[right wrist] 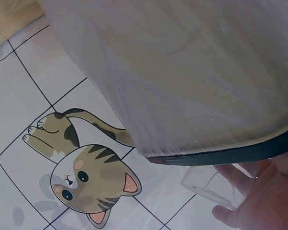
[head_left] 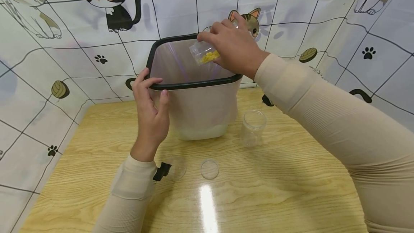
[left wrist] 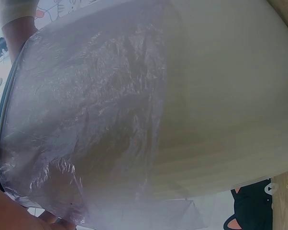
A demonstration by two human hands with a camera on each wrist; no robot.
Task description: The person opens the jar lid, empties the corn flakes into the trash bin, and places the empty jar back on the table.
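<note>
My right hand (head_left: pixel 234 44) is above the far right part of a trash bin (head_left: pixel 200 109), holding a clear plastic jar (head_left: pixel 198 51) tipped on its side. Small yellow pieces (head_left: pixel 209 56) show in the jar; the palm and fingers hide its other end. In the right wrist view the jar (right wrist: pixel 208 184) appears beyond the bin's dark rim (right wrist: pixel 216 157). At the bin's near left corner, my left hand (head_left: pixel 148 110) holds the black rim (head_left: pixel 197 85), fingers over it and thumb by the front wall. A thin translucent liner bag (left wrist: pixel 101 110) covers the bin's upper outside.
A second clear jar (head_left: pixel 253 128) stands upright on the wooden table (head_left: pixel 275 190), right of the bin. One round clear lid (head_left: pixel 209 169) lies in front of the bin, another (head_left: pixel 178 168) beside my left wrist. Cat-patterned sheeting (head_left: pixel 174 6) rises behind.
</note>
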